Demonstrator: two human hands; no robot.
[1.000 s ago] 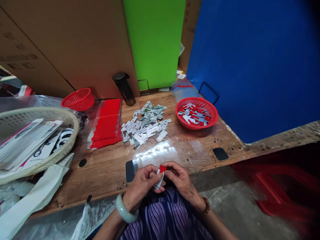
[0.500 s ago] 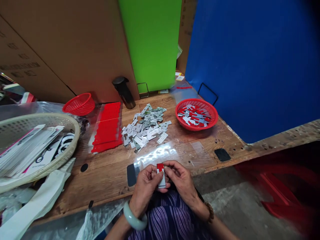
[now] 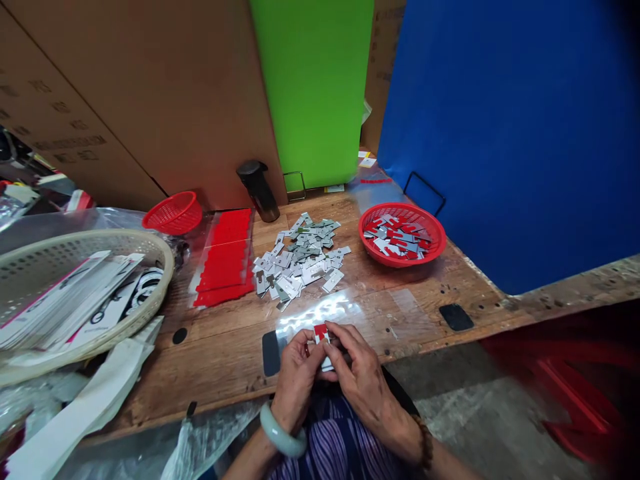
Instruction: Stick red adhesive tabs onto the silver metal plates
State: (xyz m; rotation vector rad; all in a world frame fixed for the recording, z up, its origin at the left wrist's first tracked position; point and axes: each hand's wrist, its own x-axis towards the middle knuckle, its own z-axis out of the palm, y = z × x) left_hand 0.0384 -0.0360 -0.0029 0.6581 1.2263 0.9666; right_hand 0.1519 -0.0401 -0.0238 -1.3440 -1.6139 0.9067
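Note:
Close to the table's front edge, my left hand [image 3: 299,363] pinches a small white card with a red sticker [image 3: 321,331] at its upper end. My right hand [image 3: 361,375] is closed on the same card from the other side, its thumb pressed on the face near the red part. Fingers hide much of the card's lower half. Beyond my hands lies a loose pile of small white and grey metal-looking plates [image 3: 303,260]. To its left are sheets of red stickers [image 3: 223,257]. A red basket [image 3: 403,259] on the right holds similar plates with red on them.
At the left stands a large cream basket [image 3: 167,263] of printed cards. Behind are a small red basket [image 3: 173,213] and a dark bottle [image 3: 259,192]. Green [image 3: 315,87] and blue [image 3: 505,133] panels rise at the back and right. A red stool [image 3: 575,393] stands on the floor.
My right thumb has moved from the card's upper right edge inward onto its face. My left hand still holds the card. The whole view has shifted slightly.

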